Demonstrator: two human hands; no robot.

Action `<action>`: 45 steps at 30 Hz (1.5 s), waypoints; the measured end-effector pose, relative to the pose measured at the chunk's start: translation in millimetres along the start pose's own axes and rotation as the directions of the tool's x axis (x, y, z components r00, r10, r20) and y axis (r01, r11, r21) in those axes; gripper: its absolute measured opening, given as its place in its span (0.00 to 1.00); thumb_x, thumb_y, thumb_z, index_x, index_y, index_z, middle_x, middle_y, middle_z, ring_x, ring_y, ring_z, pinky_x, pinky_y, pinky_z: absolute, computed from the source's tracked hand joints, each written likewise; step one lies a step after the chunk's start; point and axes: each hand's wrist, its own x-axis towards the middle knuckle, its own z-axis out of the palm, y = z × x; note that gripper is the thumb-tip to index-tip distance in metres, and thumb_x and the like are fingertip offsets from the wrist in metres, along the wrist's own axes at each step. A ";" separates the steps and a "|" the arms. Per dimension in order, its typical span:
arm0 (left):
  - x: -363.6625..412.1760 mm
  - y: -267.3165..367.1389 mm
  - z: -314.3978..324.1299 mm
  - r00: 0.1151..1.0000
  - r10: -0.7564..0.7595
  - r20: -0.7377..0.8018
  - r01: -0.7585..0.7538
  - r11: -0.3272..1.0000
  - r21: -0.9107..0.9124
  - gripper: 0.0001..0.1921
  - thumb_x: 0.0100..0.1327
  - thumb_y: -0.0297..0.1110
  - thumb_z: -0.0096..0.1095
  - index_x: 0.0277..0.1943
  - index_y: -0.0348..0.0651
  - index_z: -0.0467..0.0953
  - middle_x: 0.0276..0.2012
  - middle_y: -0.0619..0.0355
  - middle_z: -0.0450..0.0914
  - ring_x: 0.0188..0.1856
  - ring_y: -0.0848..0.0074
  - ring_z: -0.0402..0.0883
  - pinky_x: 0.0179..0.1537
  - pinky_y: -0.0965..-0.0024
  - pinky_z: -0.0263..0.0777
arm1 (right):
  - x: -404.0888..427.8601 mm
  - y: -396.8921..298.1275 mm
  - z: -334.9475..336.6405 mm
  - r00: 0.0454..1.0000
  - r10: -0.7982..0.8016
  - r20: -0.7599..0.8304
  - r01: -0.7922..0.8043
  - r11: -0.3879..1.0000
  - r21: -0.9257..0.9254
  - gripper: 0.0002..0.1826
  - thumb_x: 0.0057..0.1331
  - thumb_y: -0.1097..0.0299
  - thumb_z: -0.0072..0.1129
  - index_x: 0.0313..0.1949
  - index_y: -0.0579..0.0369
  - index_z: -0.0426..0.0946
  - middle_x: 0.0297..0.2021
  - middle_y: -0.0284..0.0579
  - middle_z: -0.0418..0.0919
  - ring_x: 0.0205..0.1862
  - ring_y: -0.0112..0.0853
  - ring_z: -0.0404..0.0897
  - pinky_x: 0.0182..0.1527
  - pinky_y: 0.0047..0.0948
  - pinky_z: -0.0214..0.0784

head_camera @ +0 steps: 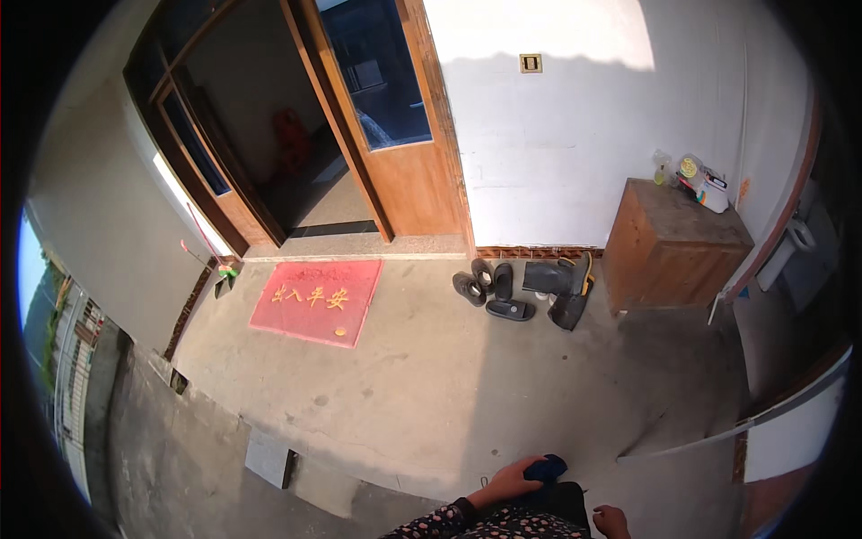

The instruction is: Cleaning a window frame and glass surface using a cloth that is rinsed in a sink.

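Note:
At the bottom of the head view, my left hand, below a dark patterned sleeve, is closed on a bunched dark blue cloth in front of my body. My right hand is at the lower edge, to the right of my dark clothing; its fingers look curled, and I cannot tell whether anything is in them. Ahead on the concrete floor lie a red doormat with yellow characters, dark shoes, black slippers and black rubber boots.
An open wooden door stands behind the mat. A wooden cabinet with plastic bags on top is at the right wall. A broom and dustpan rest by the left wall. A grey slab bridges the step at lower left.

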 end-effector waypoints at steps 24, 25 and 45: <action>28.0 35.1 -2.6 0.845 -0.088 -0.528 0.008 0.988 -0.153 0.32 0.51 0.39 0.62 0.61 0.49 0.66 0.58 0.49 0.72 0.57 0.60 0.72 0.59 0.64 0.64 | 287.5 79.9 -70.8 0.756 -0.460 0.465 0.569 0.814 -0.121 0.19 0.62 0.60 0.54 0.49 0.54 0.77 0.42 0.58 0.80 0.44 0.51 0.78 0.45 0.42 0.71; 28.0 34.1 -2.1 0.833 -0.092 -0.545 0.005 0.987 -0.158 0.31 0.51 0.40 0.61 0.61 0.51 0.66 0.57 0.50 0.73 0.57 0.60 0.73 0.58 0.65 0.65 | 283.6 72.3 -74.9 0.810 -0.360 0.463 0.457 0.882 -0.114 0.19 0.61 0.60 0.54 0.49 0.54 0.78 0.41 0.57 0.80 0.44 0.50 0.78 0.45 0.42 0.71; 65.0 51.8 3.2 0.879 -0.109 -0.465 0.077 0.993 -0.087 0.31 0.51 0.43 0.64 0.61 0.52 0.68 0.54 0.50 0.76 0.55 0.60 0.76 0.57 0.64 0.67 | 234.3 53.8 -83.2 0.882 -0.231 0.411 0.332 0.924 -0.191 0.17 0.54 0.58 0.54 0.41 0.46 0.83 0.35 0.48 0.83 0.40 0.44 0.81 0.47 0.39 0.73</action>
